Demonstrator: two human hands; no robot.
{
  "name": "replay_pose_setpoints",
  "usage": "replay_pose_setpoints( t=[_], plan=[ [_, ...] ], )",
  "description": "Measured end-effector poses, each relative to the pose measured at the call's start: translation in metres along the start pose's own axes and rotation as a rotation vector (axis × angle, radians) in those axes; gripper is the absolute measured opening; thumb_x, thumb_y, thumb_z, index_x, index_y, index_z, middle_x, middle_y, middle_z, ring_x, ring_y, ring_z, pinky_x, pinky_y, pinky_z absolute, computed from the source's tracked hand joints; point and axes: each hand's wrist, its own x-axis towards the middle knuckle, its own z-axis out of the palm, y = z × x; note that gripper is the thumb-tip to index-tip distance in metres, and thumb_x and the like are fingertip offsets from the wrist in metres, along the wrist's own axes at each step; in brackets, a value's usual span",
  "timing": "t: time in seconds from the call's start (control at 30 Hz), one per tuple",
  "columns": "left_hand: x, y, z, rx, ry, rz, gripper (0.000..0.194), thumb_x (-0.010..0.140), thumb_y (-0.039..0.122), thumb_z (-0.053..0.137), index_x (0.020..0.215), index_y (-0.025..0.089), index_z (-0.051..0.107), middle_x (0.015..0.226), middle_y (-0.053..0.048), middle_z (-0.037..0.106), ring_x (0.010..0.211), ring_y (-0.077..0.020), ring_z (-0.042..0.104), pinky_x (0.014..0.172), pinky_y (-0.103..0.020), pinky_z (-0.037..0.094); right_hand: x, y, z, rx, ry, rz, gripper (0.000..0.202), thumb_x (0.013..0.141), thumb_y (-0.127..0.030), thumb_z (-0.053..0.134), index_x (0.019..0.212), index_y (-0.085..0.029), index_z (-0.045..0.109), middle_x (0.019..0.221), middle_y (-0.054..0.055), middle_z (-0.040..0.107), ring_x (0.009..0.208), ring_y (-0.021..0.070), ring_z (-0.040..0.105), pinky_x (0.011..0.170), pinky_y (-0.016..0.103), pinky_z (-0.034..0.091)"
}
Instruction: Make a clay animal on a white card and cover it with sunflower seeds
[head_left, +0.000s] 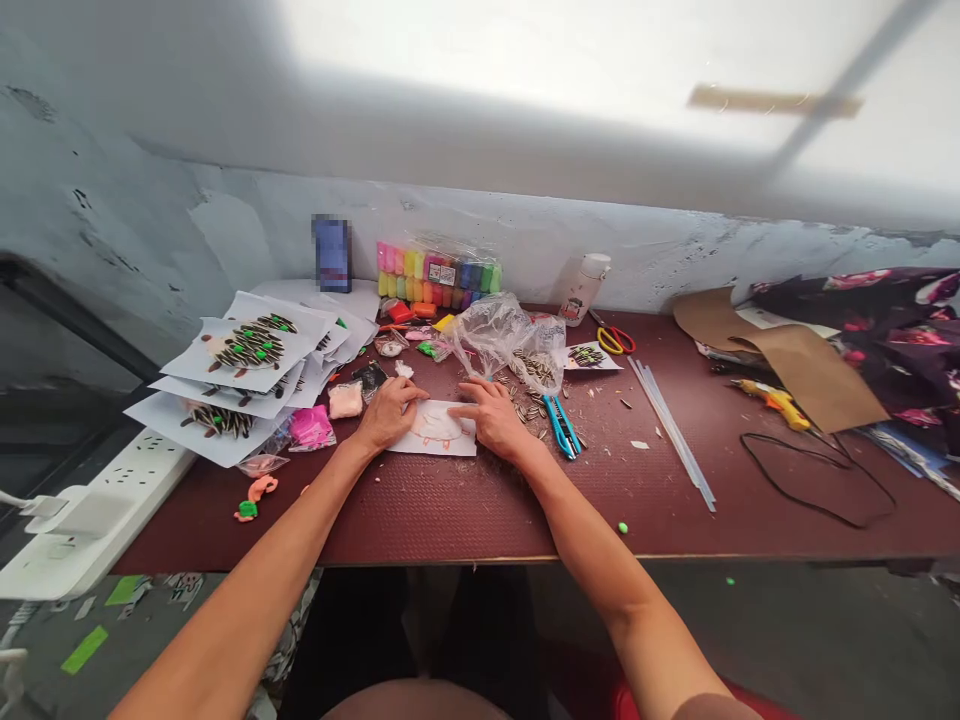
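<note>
A small white sheet (442, 440) with a faint orange outline drawing lies flat on the dark red table. At its left edge rests my left hand (388, 412), fingers bent over the paper and partly hidden. My right hand (495, 415) lies on its right side, fingers apart and pointing left, with nothing seen in its grasp. Just beyond are striped seeds (531, 375) spilling from a clear plastic bag (487, 330). A turquoise cutter (561, 428) lies to the right of my right hand.
Stacked white cards (262, 385) with seed-covered hedgehogs stand at the left, beside a power strip (112, 500). Colored clay packs (439, 275), a white bottle (585, 290) and scissors (616, 340) sit behind. Clear sticks (673, 435) and a yellow glue gun (780, 403) lie right.
</note>
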Motion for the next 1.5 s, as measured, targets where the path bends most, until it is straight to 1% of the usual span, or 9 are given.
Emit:
replay_pose_setpoints(
  t=[0.33,0.43,0.53,0.63,0.77,0.97,1.2,1.33,1.5],
  plan=[
    [0.003,-0.004,-0.004,-0.100,0.031,-0.091,0.028,0.087,0.015,0.050,0.100,0.020,0.075,0.092,-0.006,0.069,0.090,-0.0202,0.060,0.085,-0.035,0.051,0.001,0.011,0.001,0.009,0.143,0.084,0.046,0.090,-0.002,0.052,0.119,-0.028,0.076,0.143,0.009,0.058,0.141,0.0256,0.041,0.115,0.047,0.031],
    [0.007,-0.004,-0.004,-0.076,0.057,-0.108,0.028,0.085,0.015,0.051,0.098,0.020,0.075,0.092,-0.005,0.071,0.090,-0.0202,0.061,0.086,-0.036,0.051,0.001,0.005,0.002,0.011,0.121,0.055,0.042,0.092,-0.006,0.053,0.120,-0.028,0.075,0.144,0.009,0.057,0.140,0.0251,0.040,0.115,0.046,0.031],
    [0.009,-0.006,-0.003,-0.043,0.074,-0.112,0.027,0.084,0.014,0.051,0.095,0.020,0.075,0.093,-0.005,0.073,0.093,-0.0206,0.063,0.090,-0.037,0.051,0.001,-0.006,0.001,-0.012,0.074,0.024,0.038,0.094,-0.014,0.057,0.125,-0.030,0.073,0.148,0.009,0.053,0.143,0.0274,0.037,0.115,0.048,0.030],
    [0.010,-0.006,-0.002,-0.024,0.074,-0.123,0.026,0.085,0.014,0.051,0.094,0.020,0.074,0.095,-0.005,0.073,0.093,-0.0208,0.063,0.091,-0.037,0.051,0.001,-0.015,0.001,-0.047,0.063,0.018,0.034,0.099,-0.031,0.057,0.131,-0.029,0.069,0.152,0.012,0.050,0.144,0.0296,0.035,0.115,0.051,0.028],
    [0.007,-0.004,0.000,-0.001,0.076,-0.124,0.025,0.088,0.016,0.052,0.095,0.021,0.075,0.096,-0.006,0.071,0.095,-0.0215,0.062,0.090,-0.036,0.050,0.004,-0.020,0.005,-0.059,0.048,0.007,0.038,0.101,-0.045,0.053,0.129,-0.026,0.070,0.152,0.014,0.048,0.145,0.0305,0.034,0.115,0.050,0.028],
    [0.004,0.003,0.003,0.088,0.041,-0.088,0.032,0.095,0.017,0.046,0.103,0.023,0.077,0.096,-0.009,0.065,0.097,-0.0242,0.057,0.088,-0.036,0.048,0.007,-0.023,0.011,-0.057,0.048,0.016,0.033,0.101,-0.041,0.055,0.123,-0.024,0.073,0.152,0.014,0.050,0.146,0.0299,0.034,0.115,0.049,0.029],
    [0.004,0.002,0.004,0.132,0.030,-0.059,0.035,0.094,0.014,0.048,0.100,0.025,0.080,0.095,-0.008,0.064,0.092,-0.0221,0.055,0.084,-0.034,0.048,0.003,-0.025,0.010,-0.086,0.054,-0.026,0.033,0.101,-0.041,0.055,0.125,-0.026,0.072,0.152,0.014,0.050,0.145,0.0317,0.034,0.114,0.051,0.028],
    [0.003,0.002,0.007,0.152,0.052,-0.048,0.036,0.094,0.012,0.048,0.103,0.024,0.080,0.094,-0.008,0.063,0.092,-0.0220,0.055,0.081,-0.033,0.048,0.001,-0.022,0.014,-0.048,0.116,0.004,0.033,0.102,-0.041,0.053,0.124,-0.028,0.072,0.150,0.012,0.052,0.142,0.0299,0.039,0.113,0.049,0.031],
    [0.002,0.005,0.009,0.214,0.071,-0.023,0.034,0.095,0.010,0.050,0.101,0.023,0.081,0.093,-0.009,0.063,0.090,-0.0218,0.055,0.080,-0.033,0.046,-0.001,-0.023,0.016,-0.079,0.155,0.035,0.034,0.101,-0.044,0.053,0.120,-0.025,0.074,0.148,0.014,0.054,0.141,0.0313,0.040,0.112,0.049,0.033]
  ],
)
